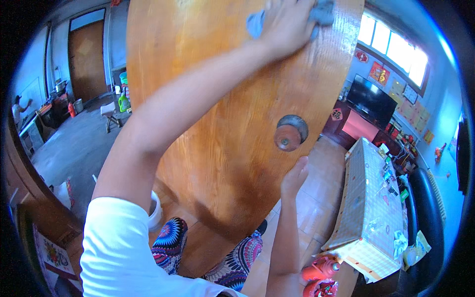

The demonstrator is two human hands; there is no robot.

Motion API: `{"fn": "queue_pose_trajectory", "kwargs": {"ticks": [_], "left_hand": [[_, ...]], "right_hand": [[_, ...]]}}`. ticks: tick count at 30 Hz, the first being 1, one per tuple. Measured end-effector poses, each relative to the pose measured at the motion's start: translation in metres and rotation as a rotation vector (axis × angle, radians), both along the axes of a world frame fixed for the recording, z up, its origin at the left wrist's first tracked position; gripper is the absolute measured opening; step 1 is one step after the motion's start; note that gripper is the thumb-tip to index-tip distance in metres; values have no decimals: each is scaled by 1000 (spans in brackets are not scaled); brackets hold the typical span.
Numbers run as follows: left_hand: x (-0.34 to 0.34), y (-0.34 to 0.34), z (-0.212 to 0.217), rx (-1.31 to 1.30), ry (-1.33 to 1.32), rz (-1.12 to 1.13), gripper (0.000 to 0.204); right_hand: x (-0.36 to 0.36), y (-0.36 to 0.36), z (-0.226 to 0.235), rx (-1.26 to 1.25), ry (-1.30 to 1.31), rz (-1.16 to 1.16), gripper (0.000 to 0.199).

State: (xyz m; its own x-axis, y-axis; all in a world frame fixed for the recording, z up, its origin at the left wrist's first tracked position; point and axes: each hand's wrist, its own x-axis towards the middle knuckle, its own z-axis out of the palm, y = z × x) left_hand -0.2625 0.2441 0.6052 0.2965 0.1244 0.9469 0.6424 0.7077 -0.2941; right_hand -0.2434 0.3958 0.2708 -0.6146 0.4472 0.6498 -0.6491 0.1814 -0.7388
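Observation:
A varnished wooden door (217, 133) fills the middle of the head view, with a round knob (288, 138) near its right edge. My left arm crosses in front of the door. High on the panel, my left hand (288, 29) presses a blue-grey cloth (255, 24) against the wood; bits of cloth stick out on both sides of the hand. Below the knob, my right hand (295, 179) is at the door's right edge and appears to grip it, with part of its fingers hidden.
A white bucket (155, 212) stands by my legs at left. To the right is a table with a checked cloth (354, 218), red bottles (321, 268) near its front, and a television (372, 101) beyond. Another person (21, 110) is at the far left.

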Motion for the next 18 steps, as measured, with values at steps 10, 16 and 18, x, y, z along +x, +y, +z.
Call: {"fn": "queue_pose_trajectory", "kwargs": {"ticks": [10, 16, 18], "left_hand": [[14, 12, -76, -322, 11, 74, 36], [33, 13, -72, -382, -73, 62, 41], [31, 35, -20, -194, 16, 1, 41]], "right_hand": [[8, -1, 7, 79, 35, -26, 52], [12, -7, 8, 65, -1, -68, 46], [17, -4, 14, 65, 12, -56, 47]]}}
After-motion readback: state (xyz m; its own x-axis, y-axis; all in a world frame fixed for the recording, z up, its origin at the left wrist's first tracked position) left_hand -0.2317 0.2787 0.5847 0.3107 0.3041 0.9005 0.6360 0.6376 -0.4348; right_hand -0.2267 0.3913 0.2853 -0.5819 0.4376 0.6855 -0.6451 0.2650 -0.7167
